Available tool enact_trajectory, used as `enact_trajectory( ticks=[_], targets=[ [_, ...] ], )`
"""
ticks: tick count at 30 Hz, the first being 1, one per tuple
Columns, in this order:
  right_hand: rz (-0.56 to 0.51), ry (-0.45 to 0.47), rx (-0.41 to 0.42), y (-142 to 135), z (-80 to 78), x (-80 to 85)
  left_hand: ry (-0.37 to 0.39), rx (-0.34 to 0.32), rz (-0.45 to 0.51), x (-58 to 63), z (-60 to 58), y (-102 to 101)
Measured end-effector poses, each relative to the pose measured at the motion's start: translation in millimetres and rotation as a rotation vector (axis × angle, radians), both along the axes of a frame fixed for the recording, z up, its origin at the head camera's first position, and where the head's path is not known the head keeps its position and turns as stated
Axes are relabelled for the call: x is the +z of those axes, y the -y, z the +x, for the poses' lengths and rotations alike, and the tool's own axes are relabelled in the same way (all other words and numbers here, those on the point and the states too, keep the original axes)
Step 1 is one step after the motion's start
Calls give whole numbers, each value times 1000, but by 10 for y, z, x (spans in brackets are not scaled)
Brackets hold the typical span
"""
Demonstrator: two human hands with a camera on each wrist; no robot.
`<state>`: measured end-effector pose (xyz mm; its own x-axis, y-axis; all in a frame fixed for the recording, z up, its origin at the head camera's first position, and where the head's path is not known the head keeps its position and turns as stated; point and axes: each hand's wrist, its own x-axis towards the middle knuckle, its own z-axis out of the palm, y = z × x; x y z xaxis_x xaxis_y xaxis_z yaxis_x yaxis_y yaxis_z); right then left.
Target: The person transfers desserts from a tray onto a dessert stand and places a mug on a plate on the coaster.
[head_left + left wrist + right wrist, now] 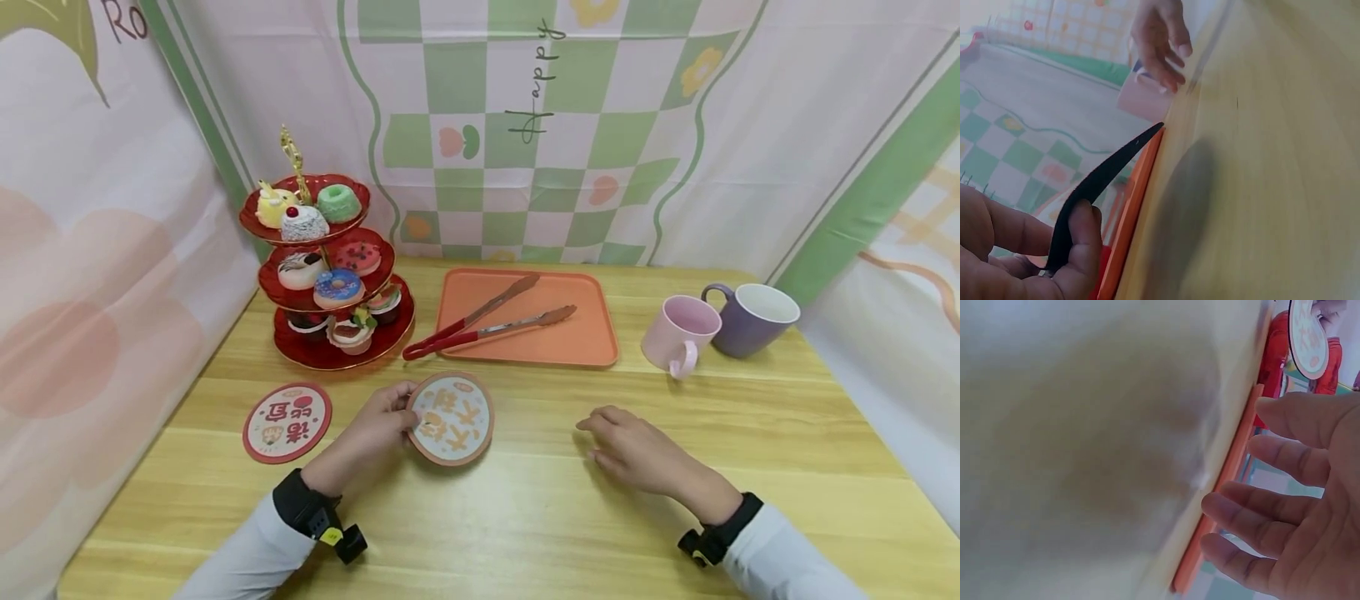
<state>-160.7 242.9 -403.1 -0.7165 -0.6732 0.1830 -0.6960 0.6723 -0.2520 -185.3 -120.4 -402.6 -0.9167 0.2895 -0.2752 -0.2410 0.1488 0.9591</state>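
My left hand (382, 421) pinches the left edge of a round coaster (452, 419) with orange lettering and an orange rim. In the left wrist view the coaster (1107, 174) appears edge-on, dark beneath and raised off the table, its shadow below. My right hand (636, 450) hovers over the table to the right, holding nothing. Its fingers (1272, 515) are loosely extended in the right wrist view. A second coaster (287, 422), with a red rim and red lettering, lies flat on the table left of my left hand.
Behind the hands, red-handled tongs (480, 332) lie across an orange tray (588, 333). At the back left stands a three-tier red stand (327, 358) bearing toy cakes and doughnuts. A pink mug (667, 333) and a purple mug (750, 325) stand at the right.
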Motion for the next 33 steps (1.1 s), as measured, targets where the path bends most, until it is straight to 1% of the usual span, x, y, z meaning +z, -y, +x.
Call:
enact_trajectory(
  ticks=[5, 8, 11, 14, 19, 24, 27, 28, 33],
  targets=[
    [1, 11, -12, -18, 8, -45, -21, 37, -86, 6, -60, 105],
    [4, -3, -13, -28, 7, -49, -13, 52, -136, 14, -88, 185],
    [7, -18, -13, -43, 5, -32, -16, 51, -163, 20, -106, 278],
    [13, -29, -15, -61, 7, -1, -9, 54, -164, 28, -115, 358],
    [21, -61, -19, -109, 12, 33, 3, 57, -189, 51, -108, 442],
    [13, -70, -21, -146, 20, 28, -34, 57, -260, 49, -123, 515],
    [9, -72, -20, -155, 24, 22, -73, 53, -334, 40, -139, 538],
    [7, -72, -18, -159, 24, 20, -94, 42, -375, 39, -143, 540],
    [2, -78, -15, -165, 24, 17, -195, 0, -633, 17, -163, 504]
  ],
)
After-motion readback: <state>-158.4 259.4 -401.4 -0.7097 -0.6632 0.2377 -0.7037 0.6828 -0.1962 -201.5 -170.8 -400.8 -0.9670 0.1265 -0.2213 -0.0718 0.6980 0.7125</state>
